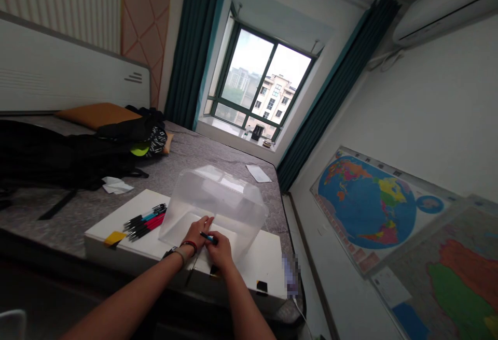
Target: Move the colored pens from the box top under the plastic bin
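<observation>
My right hand [219, 251] is closed around a pen [210, 238] with a dark end and a blue part. Close beside it, my left hand [197, 230] reaches into the open clear plastic box [221, 195], fingers stretched forward and partly apart; nothing shows in them. The pen's dark end lies right by my left hand, and I cannot tell whether they touch. The box's raised, see-through lid leans away from me. Left of the box, a bunch of pens [146, 222] in black, blue and red lies on the white boxlike surface [260, 257].
The white surface stands on a grey bed [218, 151], with yellow and black tape [114, 238] at its front edge. Black bags [70, 153], an orange cushion [99, 115] and crumpled tissue [116, 185] lie to the left. A white paper [258, 173] lies behind the box.
</observation>
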